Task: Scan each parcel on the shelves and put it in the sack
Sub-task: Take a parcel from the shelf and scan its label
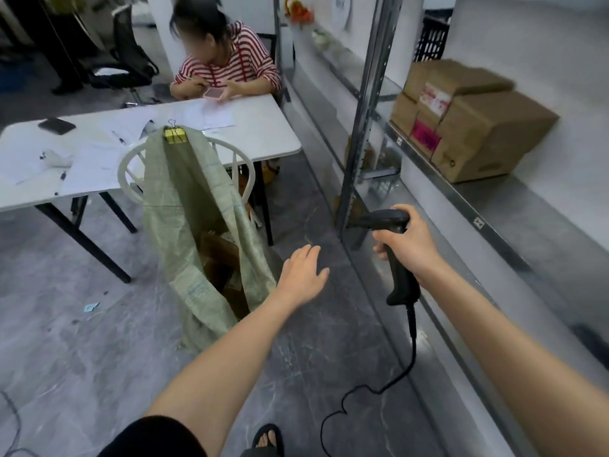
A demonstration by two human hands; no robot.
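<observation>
Beside woven sack, seemingly holding cartons | left hand splayed, empty | right hand grips curved scanner

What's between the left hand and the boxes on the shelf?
Head view: the scanner, gripped in the right hand, crosses that line. Past it there is only bare shelf up to the boxes.

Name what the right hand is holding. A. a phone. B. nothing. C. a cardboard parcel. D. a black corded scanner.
D: the right hand grips the scanner by its handle, and its cord trails down toward the floor; the left hand is open and holds nothing.
</observation>
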